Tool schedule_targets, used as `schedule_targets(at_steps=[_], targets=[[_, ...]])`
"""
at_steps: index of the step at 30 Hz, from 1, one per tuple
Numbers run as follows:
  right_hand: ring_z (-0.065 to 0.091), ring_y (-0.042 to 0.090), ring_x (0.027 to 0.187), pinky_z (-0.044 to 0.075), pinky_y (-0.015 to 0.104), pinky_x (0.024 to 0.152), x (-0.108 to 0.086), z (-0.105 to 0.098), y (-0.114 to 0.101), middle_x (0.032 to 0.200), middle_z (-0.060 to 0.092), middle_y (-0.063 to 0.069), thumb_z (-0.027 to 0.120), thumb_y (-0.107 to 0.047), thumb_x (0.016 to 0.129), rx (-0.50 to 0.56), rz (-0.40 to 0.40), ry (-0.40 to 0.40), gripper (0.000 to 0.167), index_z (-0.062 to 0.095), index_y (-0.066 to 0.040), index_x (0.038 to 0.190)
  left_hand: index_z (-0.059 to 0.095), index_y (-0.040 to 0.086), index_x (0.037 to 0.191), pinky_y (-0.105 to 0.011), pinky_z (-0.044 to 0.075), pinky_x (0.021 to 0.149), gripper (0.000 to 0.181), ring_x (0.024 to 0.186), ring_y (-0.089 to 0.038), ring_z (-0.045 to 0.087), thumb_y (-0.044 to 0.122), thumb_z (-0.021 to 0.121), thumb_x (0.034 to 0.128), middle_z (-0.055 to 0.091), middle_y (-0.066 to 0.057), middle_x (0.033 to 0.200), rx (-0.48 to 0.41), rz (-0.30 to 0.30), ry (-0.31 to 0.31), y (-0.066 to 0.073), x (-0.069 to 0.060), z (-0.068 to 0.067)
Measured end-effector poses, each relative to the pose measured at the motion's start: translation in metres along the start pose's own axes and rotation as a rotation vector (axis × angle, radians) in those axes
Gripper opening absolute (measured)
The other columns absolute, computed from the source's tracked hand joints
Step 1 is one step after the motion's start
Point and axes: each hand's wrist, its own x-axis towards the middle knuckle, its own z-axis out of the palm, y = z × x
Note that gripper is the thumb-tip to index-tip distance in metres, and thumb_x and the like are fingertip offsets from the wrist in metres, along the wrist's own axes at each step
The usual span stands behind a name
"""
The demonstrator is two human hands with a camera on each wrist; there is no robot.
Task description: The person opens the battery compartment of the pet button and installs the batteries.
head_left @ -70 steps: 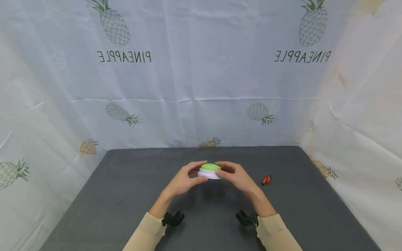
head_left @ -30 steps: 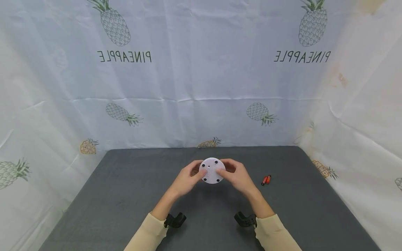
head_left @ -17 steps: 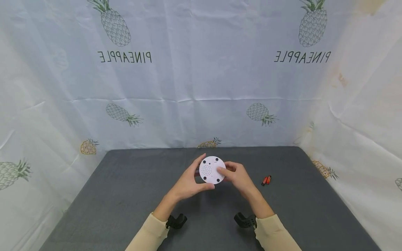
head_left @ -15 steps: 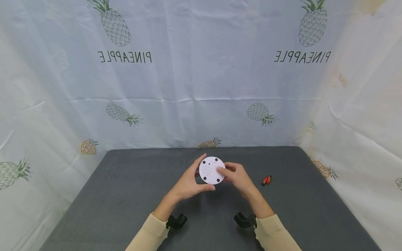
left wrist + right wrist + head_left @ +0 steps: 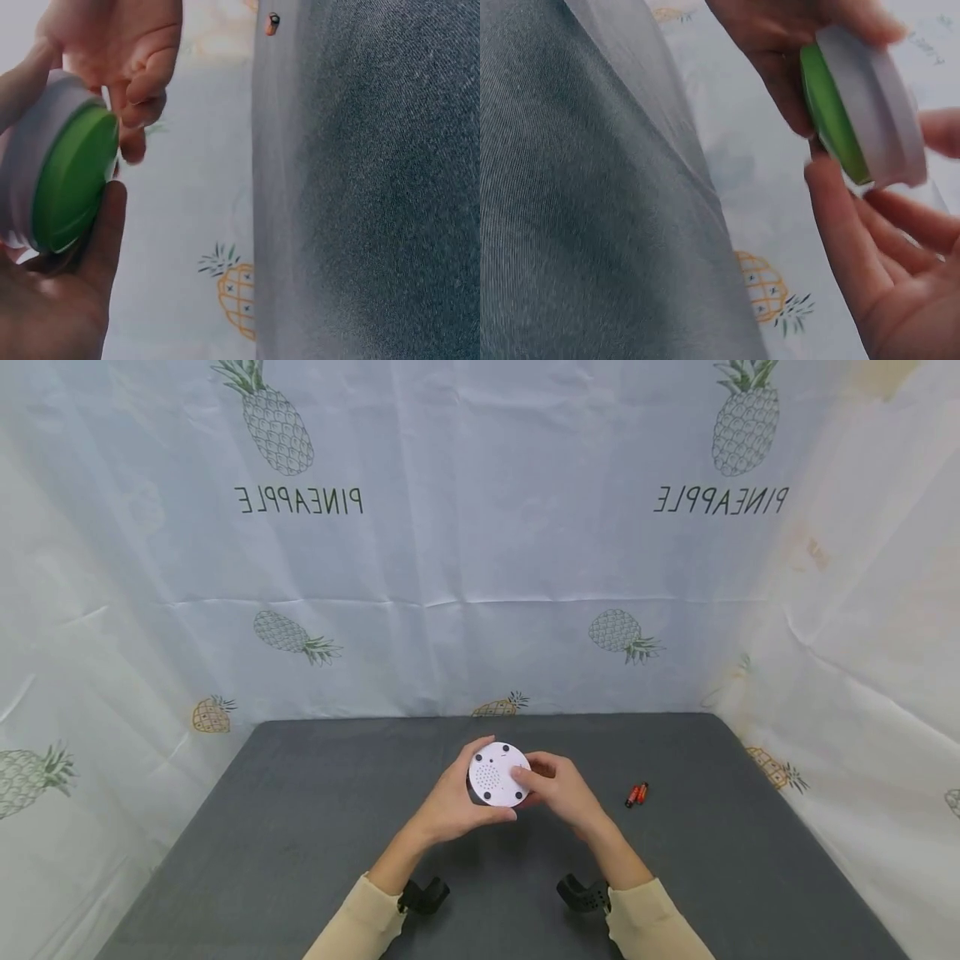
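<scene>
A round push button with a green dome and white base (image 5: 491,781) is held up off the table, its underside turned to the head view. That underside has speaker holes and several dark feet. My left hand (image 5: 450,802) grips the rim from the left, thumb along the lower edge. From the right, my right hand (image 5: 562,789) pinches it, thumb on the underside and fingers partly hidden behind. The green dome (image 5: 79,176) appears in the left wrist view, facing away from me. The right wrist view shows the white rim (image 5: 874,105) from the side.
Two red-and-black batteries (image 5: 637,794) lie side by side on the dark table (image 5: 322,827), right of the hands. A white cloth (image 5: 480,543) printed with pineapples hangs behind and at both sides. Each wrist wears a black mount (image 5: 425,896).
The button has been turned from green dome up to underside facing me. My left thumb has moved from the underside to the lower rim. Lately the button has shifted slightly left and rotated.
</scene>
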Motion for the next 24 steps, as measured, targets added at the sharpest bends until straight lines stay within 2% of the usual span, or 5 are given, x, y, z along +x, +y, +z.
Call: schedule_targets(at_steps=[6, 10, 17, 24], targets=[[0.071, 0.021, 0.087, 0.059, 0.038, 0.073, -0.004, 0.011, -0.008, 0.112, 0.068, 0.014, 0.077, -0.014, 0.092, -0.075, -0.113, 0.21, 0.036, 0.065, -0.001, 0.123, 0.032, 0.018, 0.157, -0.046, 0.043, 0.092, 0.105, 0.114, -0.022, 0.055, 0.029, 0.094, 0.0727, 0.054, -0.007, 0.137, 0.034, 0.038, 0.105, -0.001, 0.001, 0.0], [0.071, 0.021, 0.087, 0.057, 0.031, 0.071, -0.007, 0.018, -0.013, 0.109, 0.069, 0.011, 0.079, -0.012, 0.09, -0.152, -0.157, 0.299, 0.03, 0.066, -0.004, 0.116, 0.032, 0.017, 0.157, -0.049, 0.043, 0.093, 0.105, 0.116, -0.024, 0.054, 0.03, 0.094, 0.0725, 0.052, -0.009, 0.139, 0.073, 0.054, 0.165, -0.002, 0.003, 0.002], [0.068, 0.02, 0.09, 0.053, 0.032, 0.072, -0.006, 0.025, -0.013, 0.103, 0.071, 0.006, 0.081, -0.017, 0.089, -0.267, -0.162, 0.377, 0.027, 0.07, -0.006, 0.112, 0.031, 0.013, 0.157, -0.05, 0.047, 0.093, 0.106, 0.119, -0.026, 0.055, 0.031, 0.093, 0.0742, 0.048, -0.013, 0.143, 0.147, 0.077, 0.21, -0.003, 0.003, 0.009], [0.065, 0.021, 0.091, 0.054, 0.029, 0.075, -0.006, 0.031, -0.011, 0.103, 0.07, 0.008, 0.081, -0.017, 0.088, -0.251, -0.141, 0.419, 0.029, 0.071, -0.005, 0.112, 0.034, 0.008, 0.155, -0.048, 0.05, 0.088, 0.105, 0.113, -0.027, 0.057, 0.027, 0.094, 0.0721, 0.051, -0.016, 0.14, 0.229, 0.163, 0.273, -0.003, 0.001, 0.014]])
